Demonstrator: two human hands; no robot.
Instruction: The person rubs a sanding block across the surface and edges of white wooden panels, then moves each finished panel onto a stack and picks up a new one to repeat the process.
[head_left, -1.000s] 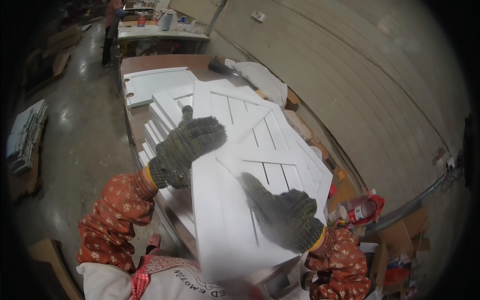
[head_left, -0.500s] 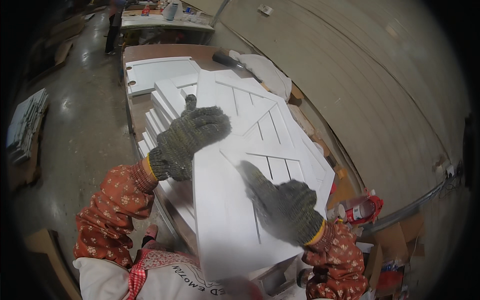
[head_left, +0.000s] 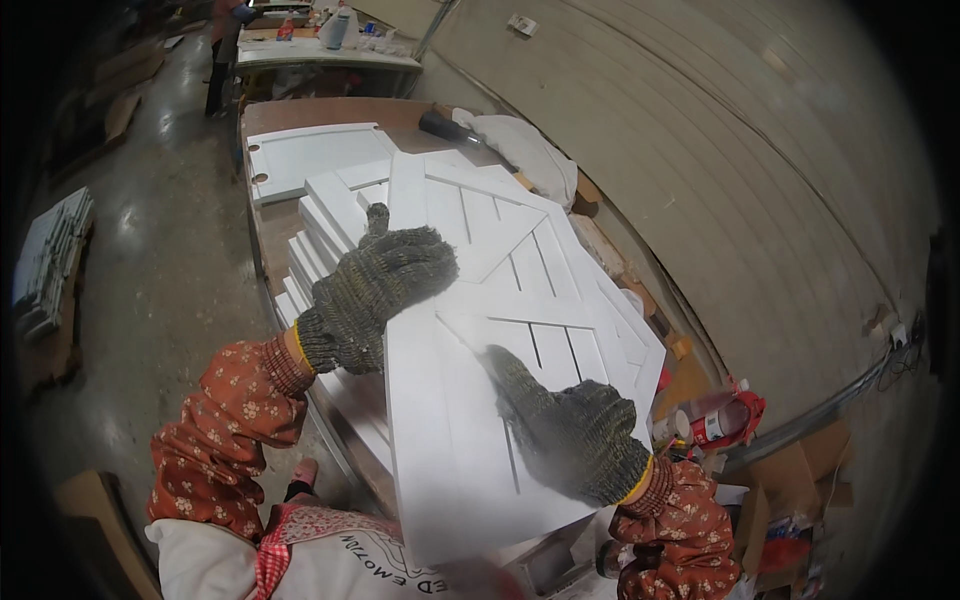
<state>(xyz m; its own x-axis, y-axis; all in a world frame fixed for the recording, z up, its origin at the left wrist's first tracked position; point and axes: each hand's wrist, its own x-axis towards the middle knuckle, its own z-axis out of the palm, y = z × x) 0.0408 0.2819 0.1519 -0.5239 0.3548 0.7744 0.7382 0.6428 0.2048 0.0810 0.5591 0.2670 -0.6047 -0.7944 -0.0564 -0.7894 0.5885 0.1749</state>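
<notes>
A white door panel with slats and diagonal bars [head_left: 450, 400] lies on top of a stack of similar white panels [head_left: 318, 240]. My left hand [head_left: 375, 290], in a dark grey-green knitted glove, rests flat on the panel's left part, fingers stretched out and thumb raised apart. My right hand [head_left: 575, 430], gloved alike, is on the panel's near right part. One digit reaches toward the middle along a joint; its other fingers are curled. Whatever may be under those fingers is hidden, and the hand's near side is blurred.
A white board with round holes [head_left: 320, 158] lies farther back on the brown table [head_left: 390, 112]. Beside it are a black cylindrical object [head_left: 447, 127] and a pale cloth bundle [head_left: 530, 150]. Cardboard boxes [head_left: 790, 480] stand at right. Left on the floor is another panel stack [head_left: 50, 250]; a person [head_left: 222, 60] stands far off.
The view has tilted slightly, so the far table and stack sit a little lower. My right hand has shifted slightly over the panel; my left hand stays in place on it.
</notes>
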